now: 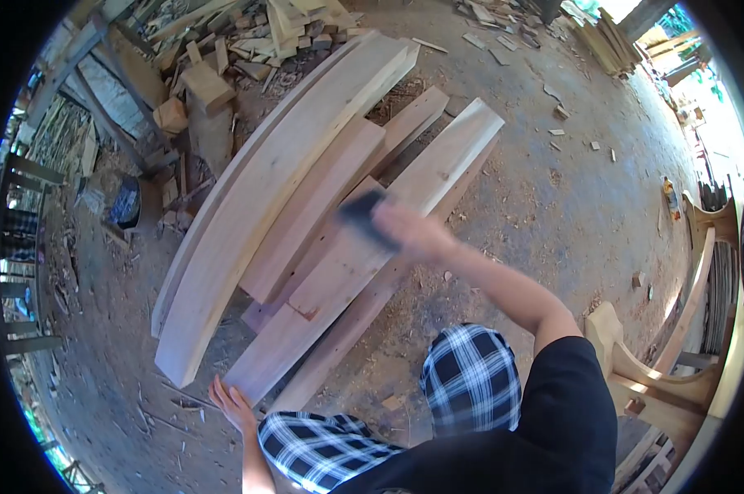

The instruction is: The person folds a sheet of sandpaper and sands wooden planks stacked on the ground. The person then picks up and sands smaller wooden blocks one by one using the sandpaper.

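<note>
My right hand [413,233] is closed on a dark flat pad [365,221], both smeared by motion, over the upper face of a long pale wooden board [339,267]. What kind of pad it is I cannot tell. At the near end of the same board, my left hand [233,403] grips the corner, with its fingers along the end edge. A small brown knot or notch [307,313] marks the board's face. Beneath and beside it runs another long plank [331,356], partly hidden.
Two wide curved boards [248,214] lie to the left, with shorter planks [318,206] between. Wood offcuts [281,33] are heaped at the back. Shavings and chips dot the dirt floor [545,214]. A wooden frame [664,379] stands at right, and a bottle [671,199] lies near it.
</note>
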Motion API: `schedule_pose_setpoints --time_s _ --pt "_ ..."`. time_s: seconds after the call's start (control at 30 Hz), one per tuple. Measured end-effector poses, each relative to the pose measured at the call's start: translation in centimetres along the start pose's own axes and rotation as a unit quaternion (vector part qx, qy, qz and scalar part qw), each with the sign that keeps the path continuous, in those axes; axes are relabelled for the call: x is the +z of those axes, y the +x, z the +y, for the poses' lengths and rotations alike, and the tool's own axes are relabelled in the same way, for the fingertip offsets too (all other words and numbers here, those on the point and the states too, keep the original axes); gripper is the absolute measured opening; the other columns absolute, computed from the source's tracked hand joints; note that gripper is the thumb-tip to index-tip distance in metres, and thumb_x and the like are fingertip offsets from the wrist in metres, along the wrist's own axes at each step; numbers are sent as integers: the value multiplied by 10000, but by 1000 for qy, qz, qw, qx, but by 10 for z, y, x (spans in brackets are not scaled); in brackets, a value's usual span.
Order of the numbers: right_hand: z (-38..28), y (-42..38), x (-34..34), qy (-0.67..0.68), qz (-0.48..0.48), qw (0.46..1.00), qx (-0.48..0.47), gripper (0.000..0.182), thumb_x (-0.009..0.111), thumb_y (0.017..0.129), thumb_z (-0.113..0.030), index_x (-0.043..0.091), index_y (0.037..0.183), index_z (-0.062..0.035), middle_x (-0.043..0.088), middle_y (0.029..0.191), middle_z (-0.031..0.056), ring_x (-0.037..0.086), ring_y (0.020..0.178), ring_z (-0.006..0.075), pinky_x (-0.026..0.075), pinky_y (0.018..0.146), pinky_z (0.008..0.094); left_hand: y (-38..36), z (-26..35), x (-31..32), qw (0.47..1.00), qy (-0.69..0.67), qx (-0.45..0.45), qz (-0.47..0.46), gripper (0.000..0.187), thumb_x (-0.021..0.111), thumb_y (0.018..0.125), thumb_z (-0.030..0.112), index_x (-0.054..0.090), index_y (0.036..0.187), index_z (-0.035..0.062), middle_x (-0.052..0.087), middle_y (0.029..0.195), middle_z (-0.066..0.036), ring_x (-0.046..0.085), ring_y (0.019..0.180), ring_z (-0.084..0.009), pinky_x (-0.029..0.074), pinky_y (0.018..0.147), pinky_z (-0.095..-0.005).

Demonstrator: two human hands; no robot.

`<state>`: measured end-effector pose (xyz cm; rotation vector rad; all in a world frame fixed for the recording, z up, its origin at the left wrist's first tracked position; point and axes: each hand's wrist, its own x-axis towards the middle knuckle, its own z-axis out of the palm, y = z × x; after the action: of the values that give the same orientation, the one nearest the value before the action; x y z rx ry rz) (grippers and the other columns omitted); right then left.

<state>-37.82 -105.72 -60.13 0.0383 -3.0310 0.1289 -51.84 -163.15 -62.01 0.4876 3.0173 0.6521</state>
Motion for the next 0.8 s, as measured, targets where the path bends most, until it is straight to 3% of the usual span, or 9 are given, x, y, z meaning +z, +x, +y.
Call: schedule_pose_setpoints --time_s 0.1,0.17,0.27,0.33,0.47,0.57,0.7,0.73,0.8 --pt "136 -18 -5 299 161 823 455 418 336 1031 -261 500 1315 -2 569 1317 156 498 1268 303 389 1052 380 1 2 1 1000 7 5 17 488 380 1011 353 416 1410 73 365 1400 -239 386 1282 -424 352 1040 -516" --pt "267 -48 46 398 317 753 418 458 307 1035 -309 522 1273 18 598 1245 203 537 1207 329 412 1021 398 2 5 0 1000 16 1 19 492 379 1011 354 414 1411 70 368 1396 -240 389 1278 -427 352 1039 -515" --pt "232 -24 13 35 166 844 508 455 534 871 -144 504 1293 24 488 1389 199 471 1275 340 380 1067 415 -1 6 -4 1000 23 -6 10 498 377 1010 356 407 1414 67 370 1388 -243 393 1270 -433 345 1041 -515" --pt "153 -9 21 -96 212 914 332 463 540 829 -71 515 1282 18 497 1380 189 464 1285 354 386 1073 425 2 6 2 1000 17 -9 15 500 375 1010 356 403 1416 66 370 1384 -244 393 1266 -436 340 1044 -516" --pt "18 -11 2 63 96 989 90 537 455 827 14 458 1364 15 424 1459 160 383 1371 282 295 1155 376 0 4 -2 999 27 -36 -13 506 366 1012 356 383 1429 70 391 1409 -244 391 1280 -434 312 1072 -508" --pt "65 -12 2 15 53 997 60 546 471 831 7 455 1376 -2 424 1465 146 378 1376 273 282 1165 370 2 15 -4 998 16 -59 -31 507 363 1012 350 373 1436 73 407 1422 -236 387 1295 -430 298 1089 -499" --pt "281 -3 66 501 315 718 365 444 473 1008 -362 525 1292 -24 573 1212 67 507 1116 158 374 1023 312 1 9 -5 998 1 -58 -33 500 372 1010 328 362 1444 80 410 1432 -224 378 1319 -425 303 1097 -478" --pt "352 -25 93 459 291 768 339 467 462 1000 -363 508 1324 -31 566 1280 106 498 1207 190 359 1062 309 3 9 -7 997 3 -68 -29 500 372 1010 328 362 1444 80 410 1432 -224 378 1319 -425 303 1097 -478" --pt "388 -31 91 -242 115 907 324 470 427 1003 -330 478 1364 -32 514 1372 154 468 1288 249 340 1102 335 1 14 -8 997 10 -58 -42 501 396 1005 315 355 1454 97 408 1442 -211 382 1329 -410 324 1092 -459"
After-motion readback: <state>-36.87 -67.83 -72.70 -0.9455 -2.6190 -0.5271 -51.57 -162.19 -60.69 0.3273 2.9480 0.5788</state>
